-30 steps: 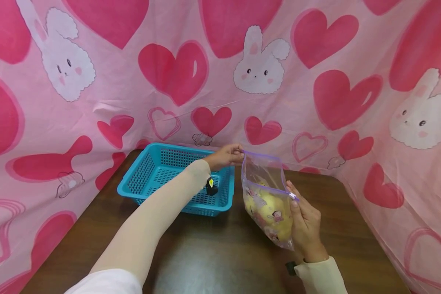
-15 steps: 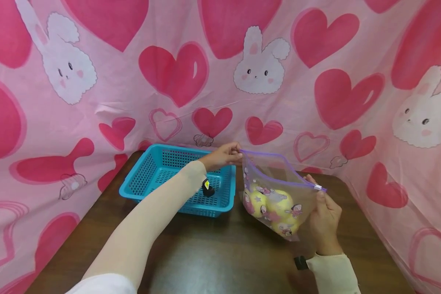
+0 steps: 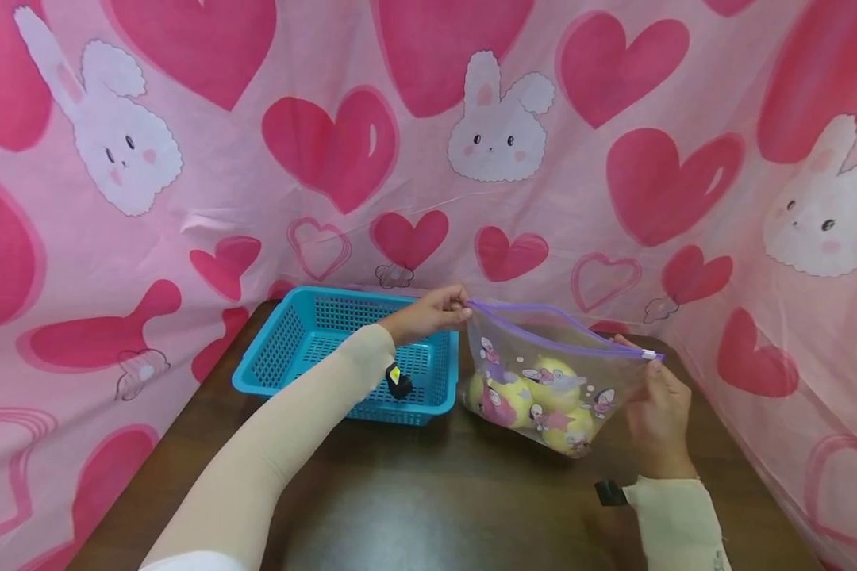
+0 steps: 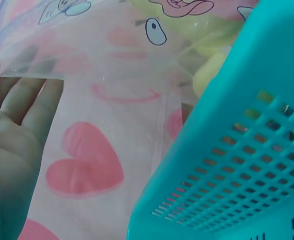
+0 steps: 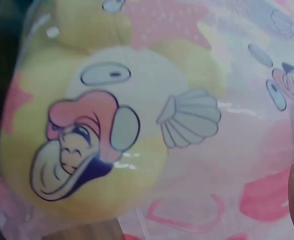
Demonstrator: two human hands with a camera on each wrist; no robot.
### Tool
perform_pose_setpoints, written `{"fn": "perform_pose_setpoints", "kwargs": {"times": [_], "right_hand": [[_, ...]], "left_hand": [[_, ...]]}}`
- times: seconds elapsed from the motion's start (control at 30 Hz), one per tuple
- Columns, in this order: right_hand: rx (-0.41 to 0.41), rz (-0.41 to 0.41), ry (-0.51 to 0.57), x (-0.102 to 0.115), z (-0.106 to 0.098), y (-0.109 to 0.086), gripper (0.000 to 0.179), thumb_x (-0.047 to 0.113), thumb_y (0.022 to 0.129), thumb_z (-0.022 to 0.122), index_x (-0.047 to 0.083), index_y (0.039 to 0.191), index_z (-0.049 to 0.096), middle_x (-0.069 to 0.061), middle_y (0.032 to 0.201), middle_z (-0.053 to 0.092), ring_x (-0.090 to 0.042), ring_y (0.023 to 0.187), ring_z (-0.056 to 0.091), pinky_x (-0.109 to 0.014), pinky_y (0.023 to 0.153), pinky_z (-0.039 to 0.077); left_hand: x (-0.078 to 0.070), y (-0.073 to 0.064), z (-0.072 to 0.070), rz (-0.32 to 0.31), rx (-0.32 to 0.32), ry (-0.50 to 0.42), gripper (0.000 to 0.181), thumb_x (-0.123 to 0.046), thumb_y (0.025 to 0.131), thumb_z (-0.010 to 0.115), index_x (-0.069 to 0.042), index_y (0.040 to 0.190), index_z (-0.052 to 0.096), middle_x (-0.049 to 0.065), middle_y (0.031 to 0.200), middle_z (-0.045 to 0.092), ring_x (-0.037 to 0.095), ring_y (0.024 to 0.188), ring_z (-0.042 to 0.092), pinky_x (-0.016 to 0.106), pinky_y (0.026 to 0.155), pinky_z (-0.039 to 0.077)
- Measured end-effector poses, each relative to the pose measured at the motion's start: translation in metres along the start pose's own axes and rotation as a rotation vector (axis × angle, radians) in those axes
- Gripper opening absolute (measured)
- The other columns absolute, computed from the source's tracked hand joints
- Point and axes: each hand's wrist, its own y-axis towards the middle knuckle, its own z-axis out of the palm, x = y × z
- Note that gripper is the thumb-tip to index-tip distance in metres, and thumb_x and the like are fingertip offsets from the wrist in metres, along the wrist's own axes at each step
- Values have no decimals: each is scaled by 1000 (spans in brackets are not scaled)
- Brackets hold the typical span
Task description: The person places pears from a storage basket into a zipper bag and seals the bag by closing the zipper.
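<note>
A clear slider zip bag (image 3: 493,349) with purple edging and cartoon prints hangs above the table, several round yellow fruits (image 3: 553,381) in its lower part. My left hand (image 3: 428,313) pinches the top left corner of the bag. At the other top corner, by the white slider (image 3: 650,354), my right hand (image 3: 660,408) grips the bag between thumb and fingers. The two purple strips stand apart in the middle, so the mouth is partly open. In the left wrist view, the left hand (image 4: 12,135) shows behind the film. Printed film over yellow fruit (image 5: 102,200) fills most of the right wrist view.
A blue plastic basket (image 3: 257,373) with holed walls stands left of the bag, under my left forearm. Both are over a dark wooden table (image 3: 400,492). A pink cloth (image 3: 414,159) with hearts and rabbits hangs behind and at the sides.
My right hand has moved right with the slider corner, drawing the bag's top edge wider. The mouth has narrowed front to back. The left hand has stayed nearly in place.
</note>
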Motion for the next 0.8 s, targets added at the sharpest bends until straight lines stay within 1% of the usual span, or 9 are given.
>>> {"fn": "perform_pose_setpoints", "kwargs": {"times": [0.07,0.13,0.27,0.37,0.43,0.5,0.6,0.67,0.8], "right_hand": [[-9,20,29,2,-5,3,37,4,104,36,-27,124,43,-33,123,57,-35,114,59,-38,96,47],[-28,29,1,2,-11,5,38,6,104,38,-25,124,47,-31,122,59,-33,112,61,-37,94,48],[-66,59,5,2,-21,11,36,7,103,40,-21,120,55,-28,116,63,-31,106,65,-37,91,50],[-89,89,35,1,-28,15,34,6,103,41,-19,114,61,-26,107,67,-30,99,68,-37,87,52],[-107,111,20,1,-32,18,32,6,102,43,-18,110,63,-22,99,70,-27,91,70,-34,80,55],[-111,130,-39,0,-37,20,32,6,102,43,-16,106,66,-19,94,71,-23,84,70,-30,74,56],[-107,160,-101,-1,-43,22,32,6,102,42,-13,103,68,-16,89,70,-20,77,68,-28,66,56],[-84,179,-112,-2,-46,23,34,6,103,40,-12,102,68,-17,89,71,-20,77,69,-28,64,56],[-25,204,-84,-3,-52,26,35,2,104,36,-15,105,66,-20,93,71,-22,79,70,-29,64,56]], "left_hand": [[-3,-2,4,1,10,-7,8,-5,100,52,-4,99,44,19,83,48,29,99,59,45,96,47],[-5,-5,7,4,16,6,8,-6,101,51,-3,100,43,20,85,52,29,103,62,45,96,47],[-7,-8,13,12,5,-1,8,-6,102,48,-3,99,41,17,87,61,31,104,65,43,92,50],[-5,-9,18,34,-2,-16,10,-7,102,48,-3,99,40,16,100,69,31,105,65,43,91,51],[-2,-9,21,52,-17,-29,10,-8,103,48,-3,100,39,17,107,69,30,105,66,43,91,51],[1,-8,24,70,-36,-61,9,-9,103,46,-3,101,39,18,115,67,31,106,65,44,91,50],[6,-8,30,81,-90,-71,9,-10,104,45,-4,102,38,18,113,68,30,104,66,42,91,50],[7,-9,33,80,-130,-67,10,-11,104,44,-2,103,38,18,111,68,30,102,67,42,91,51],[4,-11,38,68,-254,27,11,-10,103,46,-1,103,41,15,96,70,26,91,68,41,86,53]]}}
